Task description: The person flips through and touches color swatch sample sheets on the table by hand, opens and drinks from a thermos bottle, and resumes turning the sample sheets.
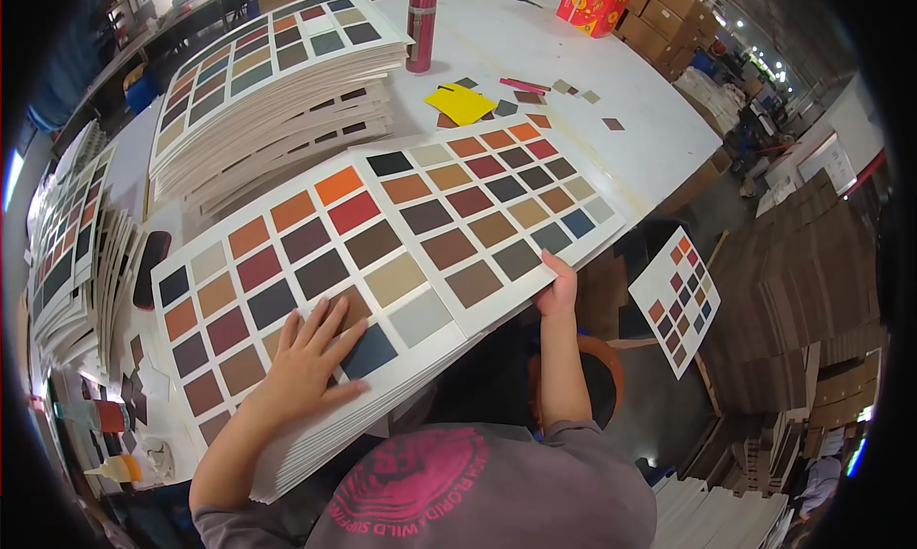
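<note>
Two white panels of multicoloured squares: swatch board (416,283), nearer than bottle (420,29). Left hand (310,367) spread flat; right hand (557,287) pinching near edge. Open tabletop (635,81) right of bottle.

There are two hands (304,363), one pink flask (421,31), one red tub (594,4) and one phone (153,270).

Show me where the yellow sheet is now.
In the head view, the yellow sheet is at upper centre on the white table, slightly right of the pink bottle, beyond the swatch boards.
</note>
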`<state>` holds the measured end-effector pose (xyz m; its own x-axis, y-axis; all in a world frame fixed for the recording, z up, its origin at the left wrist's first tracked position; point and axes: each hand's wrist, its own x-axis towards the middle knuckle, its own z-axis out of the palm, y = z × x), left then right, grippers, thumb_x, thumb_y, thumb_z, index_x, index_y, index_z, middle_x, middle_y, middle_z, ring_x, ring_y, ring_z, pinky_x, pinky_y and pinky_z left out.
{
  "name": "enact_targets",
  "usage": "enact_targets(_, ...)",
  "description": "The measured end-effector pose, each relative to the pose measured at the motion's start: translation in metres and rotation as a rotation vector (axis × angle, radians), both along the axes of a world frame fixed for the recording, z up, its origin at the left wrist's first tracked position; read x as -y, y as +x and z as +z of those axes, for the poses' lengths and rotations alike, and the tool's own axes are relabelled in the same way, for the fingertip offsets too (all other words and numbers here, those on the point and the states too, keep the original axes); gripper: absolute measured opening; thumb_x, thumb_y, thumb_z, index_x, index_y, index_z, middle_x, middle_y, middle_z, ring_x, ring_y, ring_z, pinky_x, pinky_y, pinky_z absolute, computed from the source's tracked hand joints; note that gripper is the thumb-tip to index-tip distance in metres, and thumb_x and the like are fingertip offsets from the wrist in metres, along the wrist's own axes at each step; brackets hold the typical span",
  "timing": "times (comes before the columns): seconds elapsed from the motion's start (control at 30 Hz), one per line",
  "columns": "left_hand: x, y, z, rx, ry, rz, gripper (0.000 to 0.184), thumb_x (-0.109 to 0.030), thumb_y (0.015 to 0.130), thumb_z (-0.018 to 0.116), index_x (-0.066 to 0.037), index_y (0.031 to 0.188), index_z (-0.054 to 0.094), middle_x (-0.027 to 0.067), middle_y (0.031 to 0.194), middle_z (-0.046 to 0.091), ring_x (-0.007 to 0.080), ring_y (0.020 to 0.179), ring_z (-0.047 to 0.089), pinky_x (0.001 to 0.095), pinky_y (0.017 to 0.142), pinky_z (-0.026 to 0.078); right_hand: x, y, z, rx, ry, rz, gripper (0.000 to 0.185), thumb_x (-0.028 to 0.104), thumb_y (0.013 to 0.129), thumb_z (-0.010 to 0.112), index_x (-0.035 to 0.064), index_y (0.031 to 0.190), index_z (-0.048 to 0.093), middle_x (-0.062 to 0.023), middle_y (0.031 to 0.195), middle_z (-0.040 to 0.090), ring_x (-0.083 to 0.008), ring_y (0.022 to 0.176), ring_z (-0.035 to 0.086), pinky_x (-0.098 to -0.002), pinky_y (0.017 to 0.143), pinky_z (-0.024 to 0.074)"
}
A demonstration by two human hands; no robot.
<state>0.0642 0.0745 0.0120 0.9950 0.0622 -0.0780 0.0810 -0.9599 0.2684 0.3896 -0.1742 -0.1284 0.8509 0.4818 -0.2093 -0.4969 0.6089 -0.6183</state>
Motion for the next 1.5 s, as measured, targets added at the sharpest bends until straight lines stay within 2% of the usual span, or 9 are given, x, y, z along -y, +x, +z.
enact_targets(0.23, -0.003, -0.121, 0.020, -0.122, -0.053, 0.422, 0.088, -0.049, 0.065, 0.072, -0.010, 0.138, 0.043, 0.0177, 0.148, 0.029, 0.0344, 0.139, 0.022, 0.0533, 0.110, 0.015, 0.001, 0.000, 0.003, -0.029, -0.013, -0.003, 0.037, 0.009, 0.085, 0.057, -0.0081, 0.117, 0.051, -0.0188, 0.111, 0.060, -0.0322, 0.102, 0.060, -0.0411, 0.091, 0.0472)
enact_targets(0.43, 0.017, -0.224, -0.005, 0.213, -0.013, 1.016, 0.085, -0.031, 0.059, 0.077, -0.004, 0.133, 0.046, 0.0187, 0.147, 0.032, 0.0368, 0.134, 0.031, 0.0470, 0.108, 0.024, 0.001, 0.003, -0.004, -0.024, -0.041, -0.026, 0.040, 0.008, 0.084, 0.057, -0.0077, 0.120, 0.049, -0.0184, 0.114, 0.059, -0.0325, 0.104, 0.059, -0.0413, 0.093, 0.0463)
enact_targets(0.67, 0.025, -0.236, -0.015, 0.373, -0.176, 1.111, 0.066, -0.014, 0.060, 0.077, 0.001, 0.121, 0.055, 0.0199, 0.136, 0.047, 0.0356, 0.124, 0.044, 0.0428, 0.103, 0.033, 0.005, 0.008, -0.010, 0.002, -0.022, 0.049, 0.036, 0.010, 0.087, 0.055, -0.0093, 0.117, 0.052, -0.0184, 0.112, 0.060, -0.0315, 0.104, 0.059, -0.0411, 0.093, 0.0457)
enact_targets(0.9, 0.038, -0.217, 0.009, 0.101, 0.163, 1.137, 0.058, -0.014, 0.067, 0.074, -0.002, 0.121, 0.057, 0.0181, 0.135, 0.047, 0.0315, 0.123, 0.044, 0.0420, 0.103, 0.031, 0.004, 0.007, -0.008, -0.007, -0.002, 0.053, 0.039, 0.008, 0.086, 0.056, -0.0062, 0.121, 0.049, -0.0166, 0.115, 0.059, -0.0305, 0.106, 0.058, -0.0417, 0.094, 0.0451)
enact_targets(1.0, 0.039, -0.212, 0.014, 0.267, -0.120, 1.206, 0.048, -0.015, 0.073, 0.069, 0.000, 0.117, 0.058, 0.0180, 0.133, 0.049, 0.0295, 0.124, 0.045, 0.0421, 0.103, 0.034, 0.003, 0.006, -0.008, 0.002, 0.011, 0.050, 0.040, 0.007, 0.085, 0.056, -0.0057, 0.123, 0.048, -0.0163, 0.116, 0.058, -0.0305, 0.108, 0.057, -0.0418, 0.095, 0.0445)
enact_targets(1.1, 0.033, -0.220, 0.007, 0.895, -0.571, 1.170, 0.052, -0.013, 0.076, 0.064, 0.000, 0.125, 0.052, 0.0154, 0.134, 0.048, 0.0276, 0.125, 0.044, 0.0421, 0.104, 0.035, 0.000, 0.000, -0.002, 0.034, 0.008, 0.015, 0.035, 0.013, 0.089, 0.053, -0.0101, 0.116, 0.052, -0.0185, 0.114, 0.060, -0.0304, 0.105, 0.059, -0.0401, 0.093, 0.0451)
enact_targets(1.2, 0.039, -0.193, -0.016, 1.380, -0.996, 0.764, 0.062, -0.006, 0.079, 0.058, -0.001, 0.137, 0.036, 0.0128, 0.137, 0.043, 0.0260, 0.125, 0.044, 0.0406, 0.105, 0.034, 0.002, 0.005, -0.009, 0.020, 0.023, 0.048, 0.036, 0.012, 0.089, 0.053, -0.0096, 0.118, 0.051, -0.0182, 0.115, 0.059, -0.0306, 0.106, 0.058, -0.0407, 0.094, 0.0442)
enact_targets(1.3, 0.063, -0.131, -0.037, 1.247, -1.201, 1.274, 0.059, 0.001, 0.084, 0.054, -0.004, 0.139, 0.030, 0.0102, 0.130, 0.045, 0.0193, 0.116, 0.048, 0.0343, 0.097, 0.039, -0.001, -0.001, 0.002, 0.026, 0.036, 0.056, 0.036, 0.011, 0.089, 0.054, -0.0093, 0.118, 0.051, -0.0180, 0.115, 0.059, -0.0307, 0.107, 0.058, -0.0411, 0.095, 0.0436)
enact_targets(1.5, 0.057, -0.081, -0.032, 1.430, -1.357, 1.253, 0.051, 0.009, 0.081, 0.058, -0.004, 0.128, 0.043, 0.0077, 0.116, 0.054, 0.0189, 0.103, 0.056, 0.0331, 0.090, 0.047, 0.005, 0.006, -0.008, 0.002, 0.052, 0.086, 0.039, 0.006, 0.087, 0.055, -0.0065, 0.123, 0.047, -0.0163, 0.118, 0.057, -0.0297, 0.109, 0.056, -0.0412, 0.096, 0.0436)
